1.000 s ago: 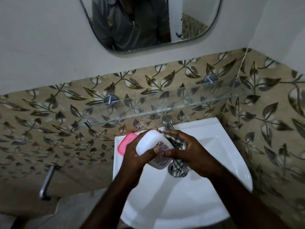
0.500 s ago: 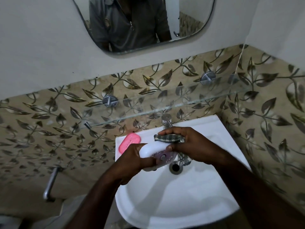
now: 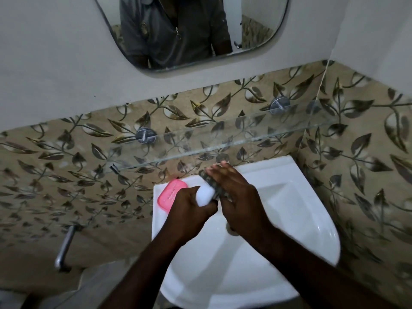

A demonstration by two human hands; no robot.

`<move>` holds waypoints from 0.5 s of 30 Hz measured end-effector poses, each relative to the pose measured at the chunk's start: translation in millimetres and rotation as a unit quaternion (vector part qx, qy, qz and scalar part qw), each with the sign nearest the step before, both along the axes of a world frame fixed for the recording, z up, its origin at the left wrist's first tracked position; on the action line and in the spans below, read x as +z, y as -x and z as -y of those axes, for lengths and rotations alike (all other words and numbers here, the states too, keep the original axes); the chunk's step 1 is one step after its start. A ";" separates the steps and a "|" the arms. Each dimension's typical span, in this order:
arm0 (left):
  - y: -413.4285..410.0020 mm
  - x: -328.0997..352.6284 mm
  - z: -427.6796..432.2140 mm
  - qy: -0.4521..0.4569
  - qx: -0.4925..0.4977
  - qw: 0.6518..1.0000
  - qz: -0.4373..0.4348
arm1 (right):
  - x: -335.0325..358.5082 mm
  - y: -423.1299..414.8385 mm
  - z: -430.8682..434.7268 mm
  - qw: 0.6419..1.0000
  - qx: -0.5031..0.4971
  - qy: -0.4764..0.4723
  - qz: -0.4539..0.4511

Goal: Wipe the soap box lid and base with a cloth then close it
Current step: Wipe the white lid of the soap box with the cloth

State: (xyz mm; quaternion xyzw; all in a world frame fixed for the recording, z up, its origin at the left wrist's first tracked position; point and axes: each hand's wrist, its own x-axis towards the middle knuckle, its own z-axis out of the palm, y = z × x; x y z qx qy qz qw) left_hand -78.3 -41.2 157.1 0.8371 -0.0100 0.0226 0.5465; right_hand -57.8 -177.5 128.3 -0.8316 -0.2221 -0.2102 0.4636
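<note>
My left hand grips a white soap box part over the white sink, which of lid or base I cannot tell. My right hand presses a dark checked cloth against the far side of that white part, fingers stretched flat over the cloth. Most of the cloth is hidden under my right hand. A pink soap box part lies on the sink's back left corner, just left of my left hand and apart from it.
A glass shelf on two metal brackets juts out above the sink's back edge. A mirror hangs higher up. A metal tap handle sticks out of the tiled wall at the lower left. The right wall stands close to the sink.
The white part has turned in my left hand, so its printed side no longer shows. My right hand has flattened and slid the cloth across the part's far side.
</note>
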 end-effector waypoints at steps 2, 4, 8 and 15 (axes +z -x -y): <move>-1.3 -0.5 3.6 0.005 0.005 1.000 0.028 | 10.5 5.1 -11.6 1.000 -0.007 -0.007 -0.020; -2.5 -2.0 0.9 0.010 -0.019 0.998 0.066 | 11.6 19.6 -15.8 0.996 0.043 0.047 0.063; 2.6 -4.9 4.0 0.020 -0.024 0.998 0.048 | -7.6 0.8 16.4 0.985 0.076 0.083 0.129; -5.5 -0.8 6.0 0.008 -0.020 0.998 0.064 | 4.2 14.8 0.5 0.989 0.055 0.076 0.113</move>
